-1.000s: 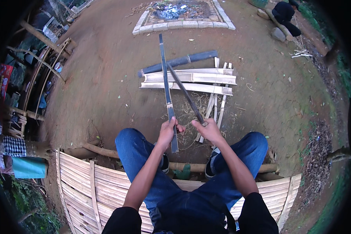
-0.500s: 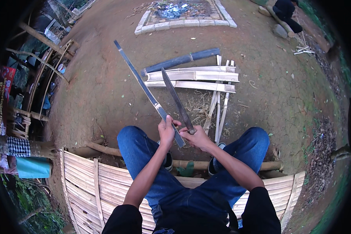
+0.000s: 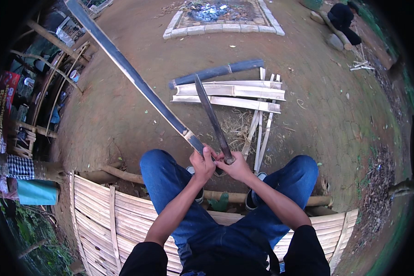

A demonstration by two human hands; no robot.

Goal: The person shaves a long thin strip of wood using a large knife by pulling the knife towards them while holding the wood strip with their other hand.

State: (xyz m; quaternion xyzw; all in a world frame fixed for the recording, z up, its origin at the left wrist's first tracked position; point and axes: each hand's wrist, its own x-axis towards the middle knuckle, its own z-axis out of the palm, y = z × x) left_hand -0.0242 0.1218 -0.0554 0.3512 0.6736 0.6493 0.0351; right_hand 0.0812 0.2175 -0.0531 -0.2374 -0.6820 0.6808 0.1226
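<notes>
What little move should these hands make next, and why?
Perhaps tip the knife toward the dark strip: the right hand grips the knife, the left hand holds the strip near one end, and beyond the hands a gap separates strip and knife.

A block-edged fire pit (image 3: pixel 223 28) holds ash (image 3: pixel 209 12); a checked cloth (image 3: pixel 20 166) is beside a teal cloth (image 3: pixel 37 192); a person (image 3: pixel 340 19) is near a grey rock (image 3: pixel 335 42).

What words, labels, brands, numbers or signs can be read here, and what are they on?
Red and dark banner, far left: large yellow lettering, running sideways; I won't copy its words.
White containers at left: too small to read any markings.
Dark strip in the left hand, long knife in the right hand: no writing visible.
</notes>
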